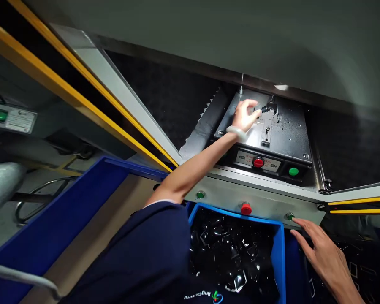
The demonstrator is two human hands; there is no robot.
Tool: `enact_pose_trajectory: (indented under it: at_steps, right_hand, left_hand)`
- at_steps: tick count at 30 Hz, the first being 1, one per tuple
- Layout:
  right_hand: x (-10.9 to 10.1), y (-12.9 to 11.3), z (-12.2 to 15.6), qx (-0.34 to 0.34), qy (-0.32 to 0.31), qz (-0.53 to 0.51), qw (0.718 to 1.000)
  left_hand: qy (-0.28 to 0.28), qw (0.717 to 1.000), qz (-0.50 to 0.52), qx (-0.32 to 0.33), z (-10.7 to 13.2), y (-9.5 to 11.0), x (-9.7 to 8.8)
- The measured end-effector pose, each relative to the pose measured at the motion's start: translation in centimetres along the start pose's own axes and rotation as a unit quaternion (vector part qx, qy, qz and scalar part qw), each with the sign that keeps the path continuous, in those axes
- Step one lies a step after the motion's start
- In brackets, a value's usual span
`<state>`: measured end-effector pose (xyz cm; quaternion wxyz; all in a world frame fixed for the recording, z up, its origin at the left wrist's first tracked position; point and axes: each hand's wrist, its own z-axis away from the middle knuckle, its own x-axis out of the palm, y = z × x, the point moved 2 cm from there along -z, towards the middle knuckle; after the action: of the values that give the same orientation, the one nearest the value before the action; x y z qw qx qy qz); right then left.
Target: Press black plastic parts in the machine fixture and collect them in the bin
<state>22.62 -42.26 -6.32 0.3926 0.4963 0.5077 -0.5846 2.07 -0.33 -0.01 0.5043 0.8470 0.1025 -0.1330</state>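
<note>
My left hand [244, 117], with a pale bracelet at the wrist, reaches over a metal fixture plate [291, 137]. Its thumb and fingers are curved but apart. Just beyond the thumb tip is a small black ribbed part [265, 109] on the plate's clamp block [273, 108]; whether the thumb touches it I cannot tell. At the lower right, my right hand [327, 255] is open, fingers stretched out. One fingertip is at the green button [290, 216] on the machine's front panel [220, 199]; actual pressing cannot be made out.
Below the panel stands a blue bin [283, 261] full of shiny black parts [236, 253]. A red button [246, 208] and another green button [200, 195] sit on the panel. Yellow-edged guards [123, 131] flank the opening. A blue-walled box [66, 211] lies left.
</note>
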Motion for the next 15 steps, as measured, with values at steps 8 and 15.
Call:
enact_pose_trajectory:
  at_steps: [8,15]
  right_hand:
    - [3.3,1.9,-3.3,0.005,0.0,-0.111,0.994]
    - [3.6,2.3,-4.0,0.017,0.035,-0.137,0.99]
  left_hand:
    - [-0.104,0.991,-0.08,0.022,24.2,-3.0,-15.4]
    - [-0.278,0.935,-0.22,0.026,25.5,-7.5,-18.0]
